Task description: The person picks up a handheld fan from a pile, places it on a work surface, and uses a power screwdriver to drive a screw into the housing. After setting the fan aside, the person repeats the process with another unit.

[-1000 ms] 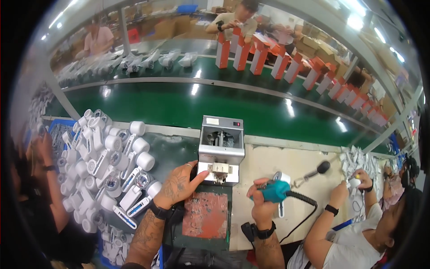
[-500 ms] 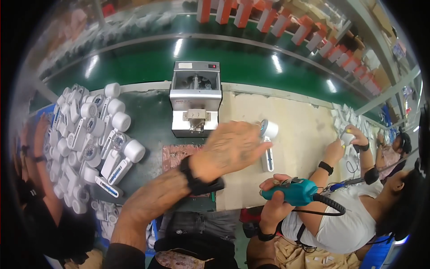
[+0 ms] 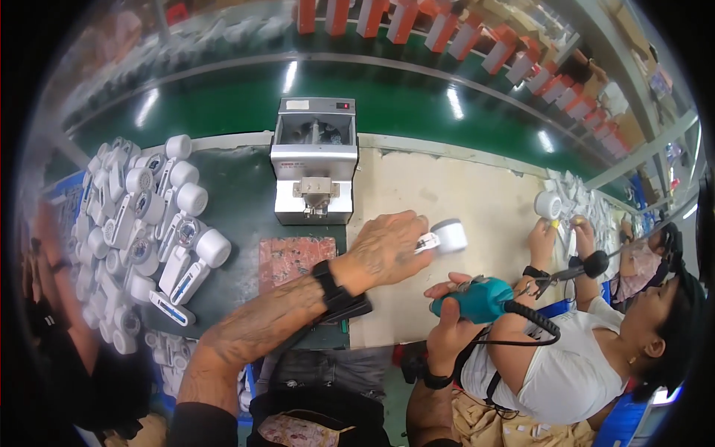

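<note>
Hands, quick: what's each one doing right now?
Left hand: closed on a white handheld device, reached out over the table.
Right hand: closed around a teal electric screwdriver.

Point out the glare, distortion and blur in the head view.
Head view: white lamp streaks glare on the glossy green conveyor belt; fisheye bends the belt's edges and darkens the corners; the left hand holding a white handheld device is sharp; the far orange boxes look soft.
</note>
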Demonstrator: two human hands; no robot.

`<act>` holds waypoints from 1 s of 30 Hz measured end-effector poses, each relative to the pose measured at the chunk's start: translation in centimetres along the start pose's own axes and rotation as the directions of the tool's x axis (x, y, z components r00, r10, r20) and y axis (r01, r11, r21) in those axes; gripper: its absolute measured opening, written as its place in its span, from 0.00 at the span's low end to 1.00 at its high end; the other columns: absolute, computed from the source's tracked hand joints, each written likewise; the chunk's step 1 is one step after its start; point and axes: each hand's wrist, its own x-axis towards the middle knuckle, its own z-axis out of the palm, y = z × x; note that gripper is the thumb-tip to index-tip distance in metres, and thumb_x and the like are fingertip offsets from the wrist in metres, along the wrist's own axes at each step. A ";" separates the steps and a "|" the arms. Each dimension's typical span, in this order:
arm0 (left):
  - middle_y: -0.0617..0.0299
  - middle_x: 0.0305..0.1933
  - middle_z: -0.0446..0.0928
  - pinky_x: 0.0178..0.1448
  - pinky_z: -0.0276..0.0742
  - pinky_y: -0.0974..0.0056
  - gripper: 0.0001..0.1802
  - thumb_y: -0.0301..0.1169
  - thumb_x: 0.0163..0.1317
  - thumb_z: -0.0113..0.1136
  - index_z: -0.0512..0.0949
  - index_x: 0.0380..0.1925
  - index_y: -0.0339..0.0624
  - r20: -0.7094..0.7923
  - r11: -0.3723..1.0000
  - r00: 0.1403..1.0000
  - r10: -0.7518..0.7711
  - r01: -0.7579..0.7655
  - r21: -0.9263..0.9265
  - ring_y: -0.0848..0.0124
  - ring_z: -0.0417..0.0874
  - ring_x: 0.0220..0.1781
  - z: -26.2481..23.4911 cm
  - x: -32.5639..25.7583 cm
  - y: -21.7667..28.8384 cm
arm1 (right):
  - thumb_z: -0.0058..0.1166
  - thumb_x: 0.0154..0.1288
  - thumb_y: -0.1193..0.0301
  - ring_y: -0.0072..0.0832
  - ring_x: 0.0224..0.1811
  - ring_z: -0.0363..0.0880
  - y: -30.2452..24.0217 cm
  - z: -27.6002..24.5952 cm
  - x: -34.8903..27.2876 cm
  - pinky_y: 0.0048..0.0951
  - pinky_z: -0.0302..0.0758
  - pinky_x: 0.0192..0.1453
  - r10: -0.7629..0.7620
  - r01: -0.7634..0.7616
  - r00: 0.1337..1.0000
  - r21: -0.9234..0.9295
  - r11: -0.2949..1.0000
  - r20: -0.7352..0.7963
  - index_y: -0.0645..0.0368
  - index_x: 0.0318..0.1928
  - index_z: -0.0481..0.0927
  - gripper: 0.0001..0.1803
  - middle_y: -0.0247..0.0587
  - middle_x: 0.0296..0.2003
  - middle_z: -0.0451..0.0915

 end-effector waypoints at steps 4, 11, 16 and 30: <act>0.56 0.39 0.79 0.46 0.78 0.54 0.13 0.35 0.58 0.65 0.81 0.40 0.42 -0.059 0.980 0.985 0.162 -0.168 -0.107 0.55 0.83 0.40 -3.8 -5.1 -1.2 | 0.58 0.71 0.53 0.31 0.35 0.82 1.0 0.7 0.8 0.29 0.76 0.41 0.001 0.001 0.999 -0.037 0.999 0.047 0.72 0.56 0.71 0.31 0.42 0.32 0.82; 0.58 0.40 0.77 0.52 0.77 0.54 0.15 0.34 0.56 0.68 0.80 0.43 0.43 -0.086 0.963 0.959 0.271 -0.269 0.032 0.57 0.81 0.45 -6.5 -10.5 -5.4 | 0.57 0.71 0.50 0.29 0.33 0.79 -0.4 3.3 1.7 0.28 0.75 0.39 0.047 -0.050 0.995 0.041 0.998 0.086 0.70 0.57 0.71 0.33 0.41 0.30 0.79; 0.56 0.45 0.76 0.57 0.75 0.54 0.16 0.35 0.58 0.66 0.78 0.44 0.44 -0.048 0.969 0.969 0.244 -0.245 -0.033 0.56 0.79 0.51 -7.1 -11.6 -7.2 | 0.46 0.69 0.35 0.23 0.21 0.66 -3.6 6.9 2.3 0.26 0.66 0.27 -0.072 0.005 0.987 0.412 0.911 0.146 0.66 0.56 0.69 0.42 0.34 0.23 0.69; 0.56 0.49 0.74 0.62 0.72 0.53 0.14 0.37 0.60 0.66 0.75 0.42 0.46 -0.107 0.953 0.955 0.275 -0.286 -0.097 0.56 0.77 0.54 -6.5 -12.5 -8.8 | 0.43 0.65 0.29 0.24 0.17 0.64 -3.9 13.6 1.7 0.28 0.65 0.26 -0.016 -0.078 0.952 0.291 0.953 0.305 0.58 0.48 0.67 0.41 0.32 0.19 0.66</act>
